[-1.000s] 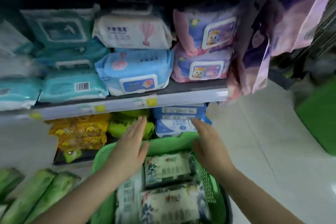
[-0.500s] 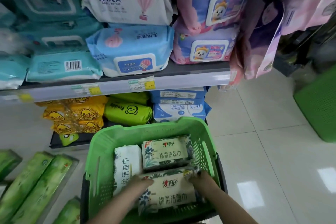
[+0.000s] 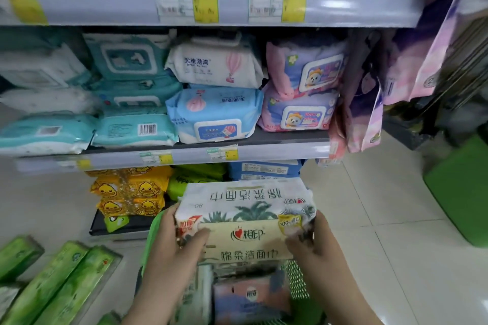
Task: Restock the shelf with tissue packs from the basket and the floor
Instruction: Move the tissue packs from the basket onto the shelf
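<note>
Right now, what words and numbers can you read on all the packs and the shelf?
"心相印", "棉柔洁面巾", "80", "100": cream, palm-printed tissue pack held between left hand and right hand.
"天使港湾": white balloon-printed wipes pack.
Same words, upside down: light blue wipes pack.
"Baby": pink and purple bear pack; remainder blurred.
Shelf price tags, barcode digits: unreadable.

Both hands gripped a tissue pack (image 3: 245, 219) by its ends, the left hand (image 3: 171, 250) and right hand (image 3: 314, 250) lifting it above the green basket (image 3: 298, 287) (more packs lay below). Beyond the hands stood the shelf (image 3: 277, 152); green packs (image 3: 66, 282) lay left on the floor.
</note>
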Demonstrator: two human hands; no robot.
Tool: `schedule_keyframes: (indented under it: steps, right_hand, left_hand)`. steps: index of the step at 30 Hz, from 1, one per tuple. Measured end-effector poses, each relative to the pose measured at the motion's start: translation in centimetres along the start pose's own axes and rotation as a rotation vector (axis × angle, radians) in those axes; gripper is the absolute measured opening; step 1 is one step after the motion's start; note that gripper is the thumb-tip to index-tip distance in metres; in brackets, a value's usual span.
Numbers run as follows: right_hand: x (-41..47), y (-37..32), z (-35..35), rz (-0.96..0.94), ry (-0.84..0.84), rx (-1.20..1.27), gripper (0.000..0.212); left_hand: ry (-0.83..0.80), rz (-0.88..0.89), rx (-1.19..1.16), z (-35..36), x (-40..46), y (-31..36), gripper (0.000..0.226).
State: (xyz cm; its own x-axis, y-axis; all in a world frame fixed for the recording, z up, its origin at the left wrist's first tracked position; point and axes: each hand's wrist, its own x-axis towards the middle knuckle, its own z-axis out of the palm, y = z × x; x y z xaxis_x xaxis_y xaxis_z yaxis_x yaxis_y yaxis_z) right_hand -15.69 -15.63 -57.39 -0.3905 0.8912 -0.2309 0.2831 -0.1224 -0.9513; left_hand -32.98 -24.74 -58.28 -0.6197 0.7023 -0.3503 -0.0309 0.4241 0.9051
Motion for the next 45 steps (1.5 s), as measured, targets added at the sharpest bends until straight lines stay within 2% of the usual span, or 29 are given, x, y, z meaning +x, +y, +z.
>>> schedule_keyframes:
  steps: [4, 6, 8, 10, 12, 15, 20, 24, 32, 37, 41, 45]
  right_hand:
    - [-1.7, -5.9, -1.1, -0.223, 0.055, 0.140, 0.038]
    - [-1.8, -8.0, -1.6, -0.322, 0.062, 0.150, 0.053]
    - [-1.8, -10.0, -2.1, -0.408, 0.079, 0.101, 0.060]
    - [-1.9, -12.3, -2.4, -0.509, 0.084, 0.047, 0.062]
    - [-1.6, -14.7, -2.5, -0.597, 0.094, 0.034, 0.063]
    - [-0.7, -18.2, -2.3, -0.692, 0.076, 0.103, 0.056]
    - [1.8, -23.9, -0.9, -0.831, 0.068, 0.111, 0.051]
    - [4.7, -26.8, 1.0, -0.825, 0.059, 0.090, 0.045]
    - [13.3, -30.3, 4.1, -0.743, 0.133, 0.015, 0.028]
    - [16.7, -30.0, 4.8, -0.691, 0.190, -0.227, 0.044]
    - [18.0, -30.0, 4.4, -0.605, 0.286, -0.346, 0.040]
    - [18.6, -30.3, 4.9, -0.619, 0.307, -0.440, 0.030]
  left_hand:
    - [0.076, 0.098, -0.172, -2.3, -0.8, 3.8, 0.060]
    - [0.112, 0.135, -0.306, -3.2, -1.1, 6.4, 0.052]
    - [0.160, 0.212, -0.326, -4.2, -1.6, 9.3, 0.065]
    - [0.166, 0.316, -0.373, -5.1, -2.6, 11.9, 0.063]
    - [0.189, 0.451, -0.343, -5.8, -3.6, 14.3, 0.062]
    - [0.230, 0.633, -0.260, -6.8, -3.8, 16.3, 0.080]
    - [0.227, 0.835, -0.294, -8.7, -2.0, 20.6, 0.066]
    - [0.249, 0.858, -0.333, -10.2, 0.8, 23.6, 0.052]
    - [0.319, 0.813, -0.270, -11.8, 8.5, 27.7, 0.049]
    - [0.389, 0.746, 0.091, -12.3, 12.1, 28.4, 0.047]
    - [0.454, 0.622, 0.425, -13.3, 13.4, 28.1, 0.036]
    - [0.485, 0.587, 0.485, -12.9, 14.1, 28.4, 0.042]
